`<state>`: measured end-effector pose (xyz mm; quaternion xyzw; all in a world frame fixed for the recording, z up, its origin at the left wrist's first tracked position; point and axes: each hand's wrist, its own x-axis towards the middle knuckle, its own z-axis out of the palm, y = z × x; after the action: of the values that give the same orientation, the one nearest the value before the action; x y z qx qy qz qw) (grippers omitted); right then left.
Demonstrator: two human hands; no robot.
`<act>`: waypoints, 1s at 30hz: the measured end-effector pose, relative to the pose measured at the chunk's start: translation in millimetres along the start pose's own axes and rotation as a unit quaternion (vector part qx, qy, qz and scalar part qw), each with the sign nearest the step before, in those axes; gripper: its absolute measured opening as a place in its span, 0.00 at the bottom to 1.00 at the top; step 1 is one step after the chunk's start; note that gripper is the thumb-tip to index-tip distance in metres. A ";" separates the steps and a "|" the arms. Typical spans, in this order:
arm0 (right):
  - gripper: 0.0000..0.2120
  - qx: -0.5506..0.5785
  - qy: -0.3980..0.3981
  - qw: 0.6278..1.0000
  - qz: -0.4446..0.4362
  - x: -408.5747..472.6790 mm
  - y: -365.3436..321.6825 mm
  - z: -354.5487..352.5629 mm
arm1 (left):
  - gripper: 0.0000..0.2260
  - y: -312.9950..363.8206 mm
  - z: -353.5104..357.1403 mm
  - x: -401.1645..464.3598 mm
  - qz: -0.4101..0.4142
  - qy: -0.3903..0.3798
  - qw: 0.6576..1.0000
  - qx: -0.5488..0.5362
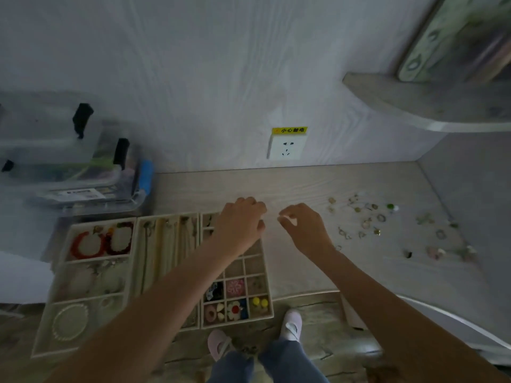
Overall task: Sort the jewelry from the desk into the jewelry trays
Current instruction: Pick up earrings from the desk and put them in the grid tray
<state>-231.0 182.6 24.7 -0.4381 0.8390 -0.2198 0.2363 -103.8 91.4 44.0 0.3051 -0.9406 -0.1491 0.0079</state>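
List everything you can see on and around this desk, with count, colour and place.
Jewelry trays: three, beige, desk's left front, side by side.
Red bracelets: two, left tray's top compartment.
Pearl bracelet: one, white, left tray's bottom compartment.
Loose jewelry: many small pieces, mixed pale and green, scattered on desk's right.
Storage boxes: clear with black clasps, stacked at far left.
Wall socket: one, white, yellow label above.
Shelf: one, grey, upper right.
Left hand: above right tray's far end.
Right hand: fingertips pinched; any item too small to tell.
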 end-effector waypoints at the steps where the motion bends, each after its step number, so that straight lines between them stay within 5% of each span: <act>1: 0.12 -0.005 0.006 1.000 0.007 1.7 12.4 -9.7 | 0.13 12.0 1.5 10.7 0.005 0.008 1.000 -0.006; 14: 0.24 -0.108 -0.037 0.991 0.064 41.0 171.4 -75.8 | 0.17 122.7 79.3 126.2 0.008 -0.073 0.994 -0.081; 23: 0.11 -0.152 -0.032 0.988 0.000 74.0 187.5 -85.8 | 0.09 143.9 98.6 149.5 -0.045 -0.044 0.998 -0.003; 30: 0.09 -0.136 -0.070 0.988 -0.007 85.2 184.6 -88.5 | 0.09 147.0 91.8 159.2 -0.108 -0.085 0.989 -0.048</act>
<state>-442.7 221.4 -28.9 -0.4866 0.8392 -0.0743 0.2312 -327.1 138.1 -13.9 0.3904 -0.8911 -0.2193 -0.0734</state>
